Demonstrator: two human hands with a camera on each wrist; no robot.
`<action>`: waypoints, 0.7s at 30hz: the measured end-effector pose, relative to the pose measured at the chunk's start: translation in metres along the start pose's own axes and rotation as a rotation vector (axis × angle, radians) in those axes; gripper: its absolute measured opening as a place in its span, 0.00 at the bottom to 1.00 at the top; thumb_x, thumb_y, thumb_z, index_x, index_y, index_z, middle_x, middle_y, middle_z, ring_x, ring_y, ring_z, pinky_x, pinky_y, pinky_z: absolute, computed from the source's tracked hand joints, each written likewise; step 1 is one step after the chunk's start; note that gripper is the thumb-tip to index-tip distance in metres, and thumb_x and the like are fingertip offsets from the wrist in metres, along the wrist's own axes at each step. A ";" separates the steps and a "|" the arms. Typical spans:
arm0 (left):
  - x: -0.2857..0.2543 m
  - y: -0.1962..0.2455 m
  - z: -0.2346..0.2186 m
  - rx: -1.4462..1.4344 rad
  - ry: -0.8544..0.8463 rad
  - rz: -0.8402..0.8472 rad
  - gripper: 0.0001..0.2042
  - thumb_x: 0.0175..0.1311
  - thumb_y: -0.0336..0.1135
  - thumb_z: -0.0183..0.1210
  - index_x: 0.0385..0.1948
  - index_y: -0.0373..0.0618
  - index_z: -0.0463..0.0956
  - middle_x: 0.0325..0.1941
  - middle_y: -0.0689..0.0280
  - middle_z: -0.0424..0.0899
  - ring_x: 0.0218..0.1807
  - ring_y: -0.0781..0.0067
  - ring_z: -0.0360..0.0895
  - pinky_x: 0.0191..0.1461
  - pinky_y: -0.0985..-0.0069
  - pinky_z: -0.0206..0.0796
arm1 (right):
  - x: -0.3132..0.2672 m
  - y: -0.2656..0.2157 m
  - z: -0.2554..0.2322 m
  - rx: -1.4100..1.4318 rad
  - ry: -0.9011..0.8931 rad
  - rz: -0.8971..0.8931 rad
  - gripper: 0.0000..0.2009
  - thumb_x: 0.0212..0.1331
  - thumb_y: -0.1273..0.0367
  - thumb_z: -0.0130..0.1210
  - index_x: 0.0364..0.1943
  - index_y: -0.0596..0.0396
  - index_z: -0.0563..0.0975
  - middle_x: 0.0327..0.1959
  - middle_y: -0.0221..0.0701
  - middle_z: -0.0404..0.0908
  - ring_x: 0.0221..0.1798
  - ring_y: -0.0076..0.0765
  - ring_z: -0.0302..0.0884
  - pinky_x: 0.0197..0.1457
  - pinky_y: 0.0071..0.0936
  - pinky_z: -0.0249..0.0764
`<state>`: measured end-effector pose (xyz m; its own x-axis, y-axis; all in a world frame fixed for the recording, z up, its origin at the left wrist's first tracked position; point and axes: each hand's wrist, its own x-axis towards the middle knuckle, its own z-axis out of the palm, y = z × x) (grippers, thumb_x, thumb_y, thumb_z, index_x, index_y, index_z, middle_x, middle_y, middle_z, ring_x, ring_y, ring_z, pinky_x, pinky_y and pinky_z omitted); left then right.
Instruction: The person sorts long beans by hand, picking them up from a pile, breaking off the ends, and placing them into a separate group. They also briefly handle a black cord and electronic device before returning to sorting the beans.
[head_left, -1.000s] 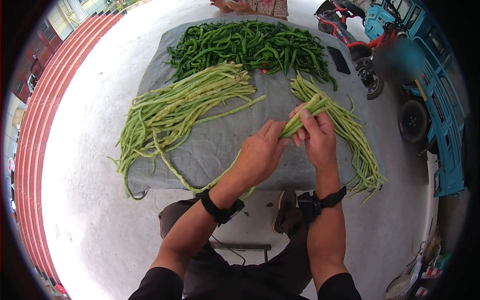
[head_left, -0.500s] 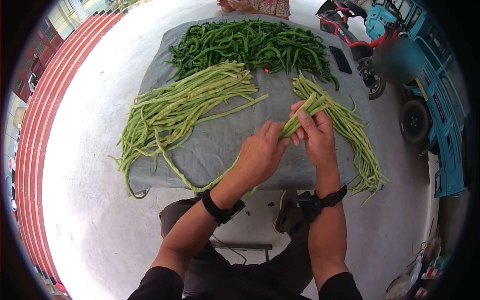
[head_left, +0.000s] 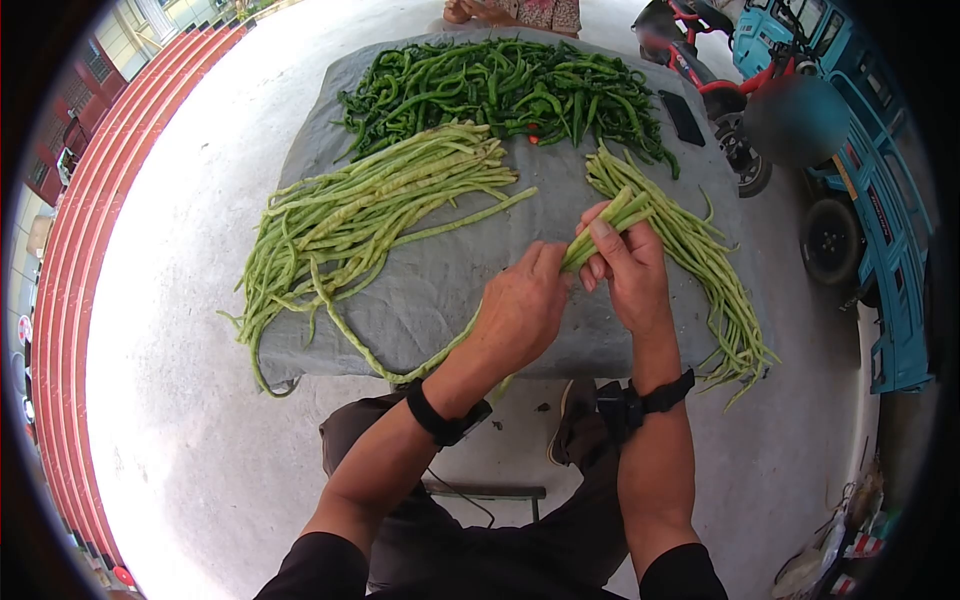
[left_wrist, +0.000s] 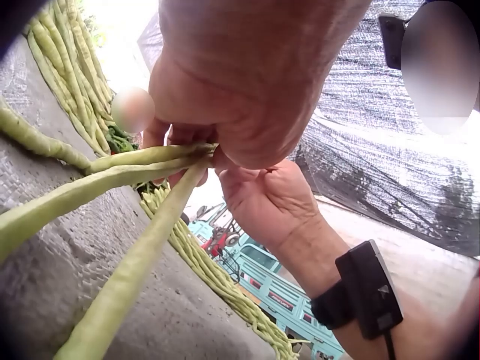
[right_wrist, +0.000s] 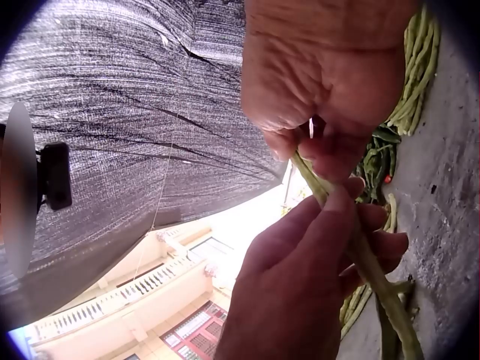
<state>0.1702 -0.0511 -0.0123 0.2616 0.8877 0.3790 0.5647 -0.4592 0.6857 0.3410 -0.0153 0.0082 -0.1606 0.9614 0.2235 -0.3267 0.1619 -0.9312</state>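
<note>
In the head view, both hands hold a small bunch of long beans [head_left: 614, 222] above the front of the cloth-covered table. My left hand [head_left: 522, 305] grips it lower down, and the beans trail from this fist toward the table's front edge. The right hand [head_left: 640, 275] pinches the upper part, its thumb lying across the beans. In the left wrist view, several beans [left_wrist: 142, 236] fan out from the left fist. The right wrist view has the left thumb pressing on a bean [right_wrist: 382, 289], close under the right fingertips.
A large pile of long beans [head_left: 370, 210] lies on the left, a smaller bundle [head_left: 695, 265] on the right. Green peppers [head_left: 480, 95] cover the far side of the grey cloth [head_left: 440, 310], beside a phone [head_left: 682, 118]. Another person's hands [head_left: 480, 12] show beyond the table.
Both hands keep their grip on the beans in nearly the same spot. The right thumb has slid slightly left along the bunch. The person opposite has moved their hands a little.
</note>
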 end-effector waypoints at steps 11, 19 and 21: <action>0.000 0.001 0.001 -0.012 0.000 0.015 0.12 0.73 0.28 0.56 0.54 0.39 0.70 0.48 0.49 0.79 0.41 0.35 0.81 0.41 0.46 0.74 | 0.000 0.001 -0.001 -0.010 0.004 0.011 0.10 0.79 0.69 0.56 0.55 0.61 0.77 0.38 0.29 0.78 0.29 0.17 0.69 0.29 0.24 0.73; 0.001 -0.004 0.005 -0.090 0.053 -0.001 0.10 0.76 0.27 0.55 0.55 0.41 0.74 0.46 0.49 0.82 0.42 0.41 0.83 0.45 0.53 0.75 | -0.001 -0.002 -0.005 0.055 -0.033 0.069 0.14 0.77 0.69 0.57 0.60 0.62 0.76 0.48 0.35 0.82 0.32 0.19 0.72 0.33 0.25 0.77; 0.001 -0.004 0.003 -0.161 0.015 -0.046 0.10 0.76 0.26 0.54 0.55 0.40 0.74 0.44 0.52 0.82 0.39 0.48 0.83 0.43 0.57 0.75 | -0.003 -0.008 -0.005 0.052 -0.056 0.094 0.16 0.77 0.69 0.56 0.64 0.61 0.76 0.53 0.37 0.83 0.34 0.20 0.73 0.36 0.25 0.77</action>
<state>0.1703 -0.0486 -0.0168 0.2262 0.9079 0.3529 0.4431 -0.4186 0.7928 0.3490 -0.0181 0.0134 -0.2437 0.9577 0.1534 -0.3558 0.0588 -0.9327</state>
